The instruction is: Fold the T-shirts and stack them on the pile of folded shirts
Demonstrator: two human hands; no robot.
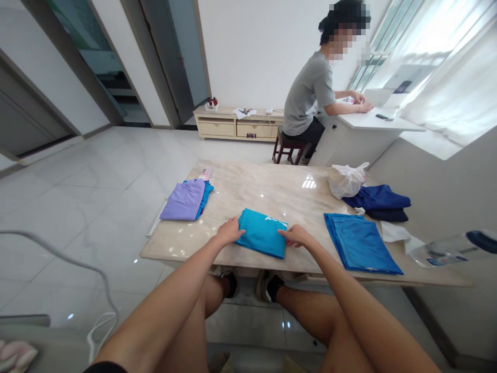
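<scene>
The fingers of the left hand (230, 229) lie flat and close together, pressing on the left edge of a folded turquoise fabric garment with white lettering (262, 232). The fingers of the right hand (295, 235) are likewise together and extended, fingertips resting on the garment's right edge. Neither hand grips; both press down from opposite sides. Bare forearms run back toward the camera, above bare knees and dark shoes under the table.

The turquoise garment sits near the front edge of a beige marble-patterned rectangular table (267, 191), roughly at its middle. To the garment's left, toward the table's left edge, lies a folded lavender fabric garment (183, 200) stacked on another turquoise piece. Just right of the held garment lies a flat royal-blue shiny fabric garment (359, 242). Beyond that, at the table's far right, sits a pile of navy-blue folded clothes (378, 201), with a crumpled white plastic bag (346, 179) touching it.

Well behind the table, a person in a grey T-shirt (308, 93) sits on a dark stool at a white desk (368, 123) by the window.
</scene>
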